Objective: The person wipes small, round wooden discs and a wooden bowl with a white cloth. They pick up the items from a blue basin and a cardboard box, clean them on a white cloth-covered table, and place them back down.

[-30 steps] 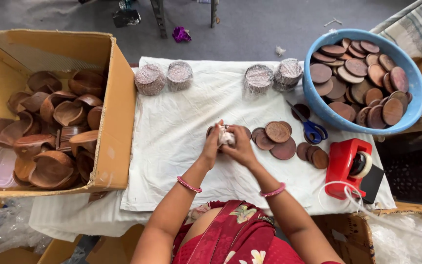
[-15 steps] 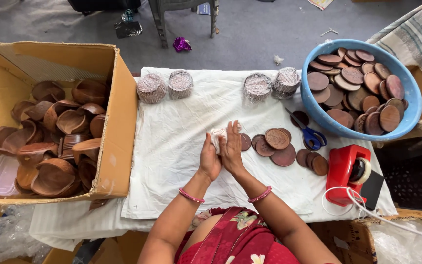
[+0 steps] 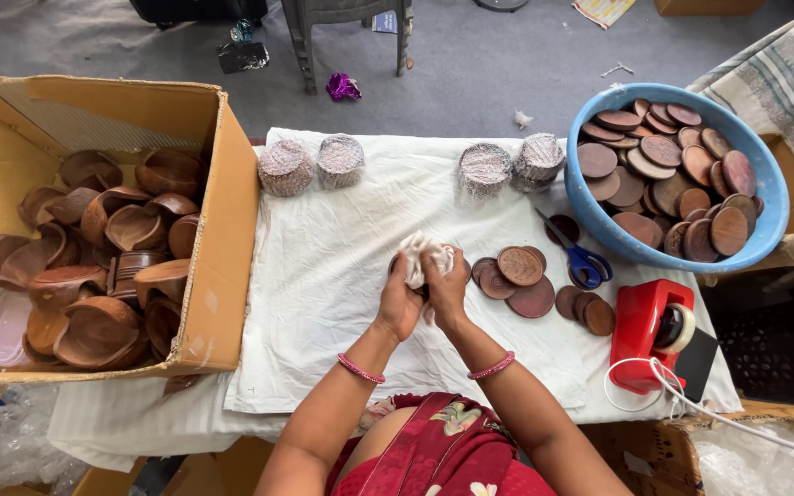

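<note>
White cloth (image 3: 420, 253) sits bunched at the fingertips of both hands, raised over the middle of the sheet-covered table (image 3: 323, 276). From the head view, the left hand (image 3: 400, 303) and right hand (image 3: 447, 292) press together, fingers curled up around the cloth and a dark wooden disc barely visible between them. Forearms angle inward, pink bangles at the wrists. Loose wooden discs (image 3: 518, 276) lie just right of the hands.

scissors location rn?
Head view, right of centre: the blue-handled scissors lie on the white cloth, between the loose wooden discs and the blue basin.
</note>
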